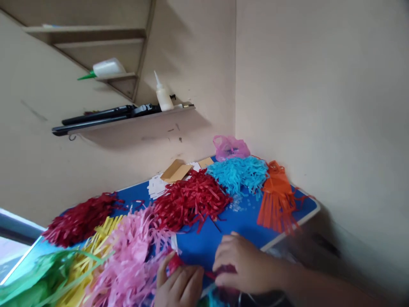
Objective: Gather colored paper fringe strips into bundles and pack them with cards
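Note:
At the table's front edge, my left hand (179, 285) is closed with its fingers bent, pinching a piece of bright red-pink paper (175, 262). To its right my right hand (238, 262) curls, thumb and fingers nearly meeting, round something dark red and blurred; what it is, I cannot make out. A thin red strip (209, 275) runs between the two hands. Close to my left hand lies a heap of pink paper fringe (128, 256). Beyond the hands is a pile of red paper fringe (191, 198). Some light blue paper (214, 296) shows below, partly hidden.
On the blue table (200, 243) are yellow fringe (92, 243), green paper (38, 275), dark red fringe (81, 219), light blue fringe (238, 172), orange fringe (277, 198), a pink plastic bag (231, 147) and brown card (177, 171). A wall shelf (128, 123) holds a glue bottle (164, 97).

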The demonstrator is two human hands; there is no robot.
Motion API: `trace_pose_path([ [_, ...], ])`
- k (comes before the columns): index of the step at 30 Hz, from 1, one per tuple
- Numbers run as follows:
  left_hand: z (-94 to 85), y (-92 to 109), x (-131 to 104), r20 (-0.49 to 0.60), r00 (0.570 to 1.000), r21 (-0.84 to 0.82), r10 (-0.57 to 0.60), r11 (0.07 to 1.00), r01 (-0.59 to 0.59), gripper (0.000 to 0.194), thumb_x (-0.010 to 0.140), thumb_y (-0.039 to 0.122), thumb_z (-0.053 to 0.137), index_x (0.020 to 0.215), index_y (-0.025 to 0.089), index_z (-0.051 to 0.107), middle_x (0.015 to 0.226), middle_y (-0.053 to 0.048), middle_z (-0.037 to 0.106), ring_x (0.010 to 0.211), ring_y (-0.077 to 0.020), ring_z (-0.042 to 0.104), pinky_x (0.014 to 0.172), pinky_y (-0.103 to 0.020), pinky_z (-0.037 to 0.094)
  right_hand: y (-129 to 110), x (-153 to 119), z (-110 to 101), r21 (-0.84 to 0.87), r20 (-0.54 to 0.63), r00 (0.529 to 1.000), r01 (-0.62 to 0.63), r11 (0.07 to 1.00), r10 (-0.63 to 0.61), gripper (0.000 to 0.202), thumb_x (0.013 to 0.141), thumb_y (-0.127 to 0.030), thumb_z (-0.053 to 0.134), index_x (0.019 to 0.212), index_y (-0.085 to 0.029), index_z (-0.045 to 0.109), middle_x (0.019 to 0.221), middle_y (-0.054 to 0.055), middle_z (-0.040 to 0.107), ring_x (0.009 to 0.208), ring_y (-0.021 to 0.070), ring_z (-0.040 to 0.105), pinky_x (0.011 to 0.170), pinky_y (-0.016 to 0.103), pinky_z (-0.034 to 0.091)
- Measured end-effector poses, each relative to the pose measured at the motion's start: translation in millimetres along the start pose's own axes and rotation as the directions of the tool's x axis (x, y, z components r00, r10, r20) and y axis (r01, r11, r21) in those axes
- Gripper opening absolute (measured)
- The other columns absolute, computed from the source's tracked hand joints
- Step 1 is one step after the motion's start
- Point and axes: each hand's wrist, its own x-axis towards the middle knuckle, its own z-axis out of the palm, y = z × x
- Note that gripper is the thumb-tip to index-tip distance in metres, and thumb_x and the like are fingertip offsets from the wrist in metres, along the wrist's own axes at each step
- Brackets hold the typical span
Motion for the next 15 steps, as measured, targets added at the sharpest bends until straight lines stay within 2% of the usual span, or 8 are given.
trace_pose_path([
  [1, -13.0, 6.8, 8.2, 0.021, 0.998, -0.021, 0.053, 0.998, -0.053, 0.018, 0.095, 0.019, 0.053, 0.088, 0.019, 0.070, 0.074, 0.004, 0.076, 0.066, -0.0081, 0.068, 0.114, -0.038, 0.025, -9.0, -3.0, -5.3, 0.177, 0.040, 0.999, -0.035, 0.984, 0.029, 0.017, 0.086, -0.035, 0.063, 0.085, -0.021, 0.074, 0.088, 0.001, 0.074, 0.086, 0.0171, 0.060, 0.085, 0.034, 0.038],
  [2, -24.5, 12.8, 16.3, 0.053, 0.995, -0.036, 0.079, 0.996, -0.077, 0.022, 0.097, 0.019, 0.049, 0.091, 0.018, 0.070, 0.078, 0.003, 0.077, 0.070, -0.0084, 0.070, 0.116, -0.037, 0.023, -15.7, -4.3, -9.2, 0.366, 0.117, 0.991, -0.101, 0.925, 0.062, 0.023, 0.086, -0.039, 0.063, 0.084, -0.019, 0.074, 0.085, 0.002, 0.073, 0.081, 0.0161, 0.060, 0.080, 0.031, 0.041],
  [3, -33.6, 17.7, 23.6, 0.079, 0.990, -0.043, 0.113, 0.993, -0.110, 0.026, 0.099, 0.019, 0.044, 0.092, 0.018, 0.070, 0.079, 0.002, 0.078, 0.072, -0.0081, 0.071, 0.118, -0.036, 0.020, -20.1, -4.4, -10.9, 0.535, 0.215, 0.972, -0.194, 0.822, 0.090, 0.029, 0.083, -0.044, 0.065, 0.080, -0.017, 0.074, 0.080, 0.002, 0.071, 0.073, 0.0147, 0.060, 0.073, 0.028, 0.043],
  [5, -43.4, 24.1, 32.6, 0.086, 0.986, -0.036, 0.142, 0.990, -0.140, 0.028, 0.100, 0.018, 0.042, 0.093, 0.018, 0.069, 0.079, 0.003, 0.078, 0.072, -0.0078, 0.071, 0.119, -0.035, 0.019, -24.4, -3.4, -7.0, 0.746, 0.385, 0.913, -0.393, 0.537, 0.133, 0.037, 0.068, -0.052, 0.076, 0.072, -0.015, 0.071, 0.069, -0.001, 0.067, 0.059, 0.0108, 0.056, 0.058, 0.022, 0.041],
  [7, -43.9, 27.0, 32.2, 0.066, 0.988, -0.007, 0.141, 0.990, -0.141, 0.020, 0.096, 0.017, 0.049, 0.092, 0.020, 0.069, 0.078, 0.003, 0.078, 0.070, -0.0082, 0.071, 0.118, -0.036, 0.022, -26.2, -4.6, 5.1, 0.821, 0.423, 0.883, -0.469, 0.326, 0.204, 0.042, 0.052, -0.050, 0.087, 0.064, -0.014, 0.068, 0.060, -0.003, 0.064, 0.051, 0.0073, 0.052, 0.050, 0.018, 0.037],
  [9, -39.6, 28.8, 24.4, 0.058, 0.992, 0.022, 0.114, 0.993, -0.115, 0.013, 0.092, 0.016, 0.057, 0.094, 0.021, 0.068, 0.081, 0.002, 0.078, 0.072, -0.0101, 0.071, 0.115, -0.037, 0.030, -28.0, -10.1, 20.8, 0.873, 0.341, 0.892, -0.417, 0.252, 0.296, 0.042, 0.047, -0.045, 0.090, 0.059, -0.014, 0.065, 0.054, -0.004, 0.062, 0.045, 0.0048, 0.048, 0.043, 0.016, 0.033],
  [12, -32.6, 33.3, 7.5, 0.055, 0.998, 0.005, 0.040, 0.999, -0.041, 0.011, 0.088, 0.017, 0.061, 0.096, 0.022, 0.067, 0.083, 0.001, 0.076, 0.077, -0.0129, 0.071, 0.106, -0.034, 0.041, -31.6, -22.8, 40.9, 0.916, 0.200, 0.904, -0.310, 0.255, 0.378, 0.040, 0.053, -0.042, 0.089, 0.060, -0.014, 0.061, 0.049, -0.006, 0.057, 0.037, 0.0030, 0.045, 0.035, 0.014, 0.026],
  [15, -28.1, 40.3, -7.1, 0.052, 0.997, -0.066, -0.051, 0.996, 0.054, 0.014, 0.084, 0.017, 0.064, 0.097, 0.022, 0.066, 0.079, 0.001, 0.074, 0.078, -0.0148, 0.069, 0.096, -0.032, 0.048, -35.3, -31.8, 51.0, 0.946, 0.126, 0.899, -0.236, 0.221, 0.420, 0.041, 0.056, -0.041, 0.088, 0.070, -0.015, 0.059, 0.049, -0.007, 0.056, 0.035, 0.0044, 0.048, 0.032, 0.013, 0.026],
])
